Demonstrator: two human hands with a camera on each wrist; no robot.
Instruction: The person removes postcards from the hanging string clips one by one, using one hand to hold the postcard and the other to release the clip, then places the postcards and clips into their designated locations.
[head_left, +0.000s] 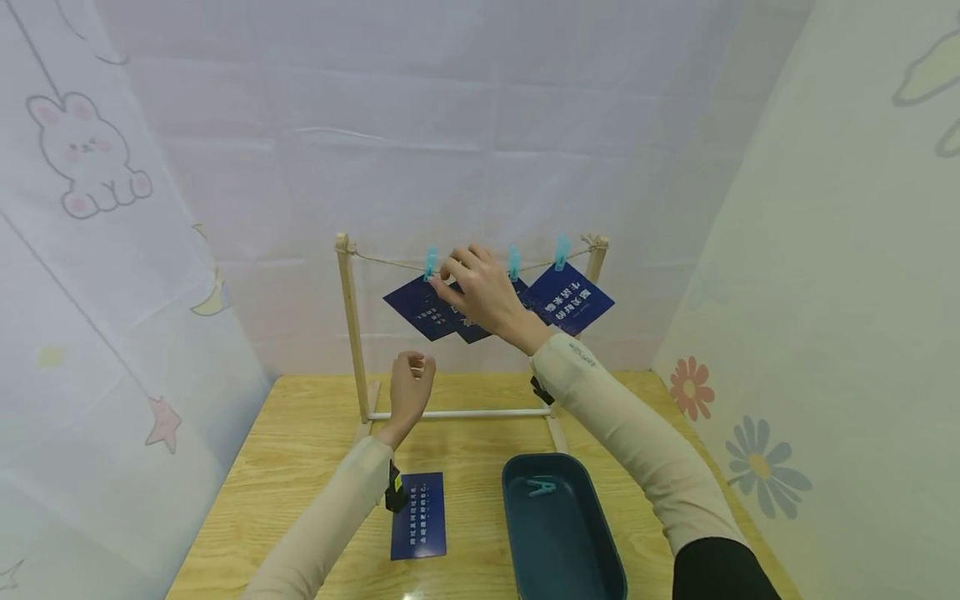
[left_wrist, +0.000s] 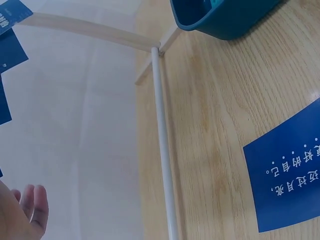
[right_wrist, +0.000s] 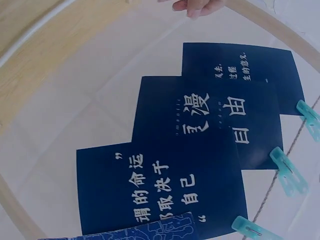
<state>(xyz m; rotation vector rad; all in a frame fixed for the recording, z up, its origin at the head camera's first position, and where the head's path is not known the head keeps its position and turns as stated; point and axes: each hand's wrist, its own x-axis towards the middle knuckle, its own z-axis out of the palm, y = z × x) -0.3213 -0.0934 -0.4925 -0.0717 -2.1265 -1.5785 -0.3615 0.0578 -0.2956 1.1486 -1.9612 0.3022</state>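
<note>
My right hand point(head_left: 480, 287) is raised in front of several dark blue cards hanging from a twine line. Its thumb and bent fingers are spread apart, with nothing seen between them, close to the leftmost teal clothespin point(head_left: 431, 263). That clothespin holds the leftmost card point(head_left: 420, 305); its neighbour point(head_left: 471, 332) is partly behind the hand. Another clothespin point(head_left: 513, 262) and the rightmost one point(head_left: 562, 252) also sit on the twine. Lower down, my left hand point(head_left: 411, 387) hovers before the rack with loosely curled fingers, holding nothing. Those fingers point(left_wrist: 39, 207) show in the left wrist view.
The wooden rack point(head_left: 351, 333) stands at the back, with a white bar point(head_left: 465, 413) low between its legs. A blue card point(head_left: 420, 533) lies on the table point(head_left: 255, 492). Front right sits a dark teal tray point(head_left: 558, 533) containing a clothespin point(head_left: 542, 487).
</note>
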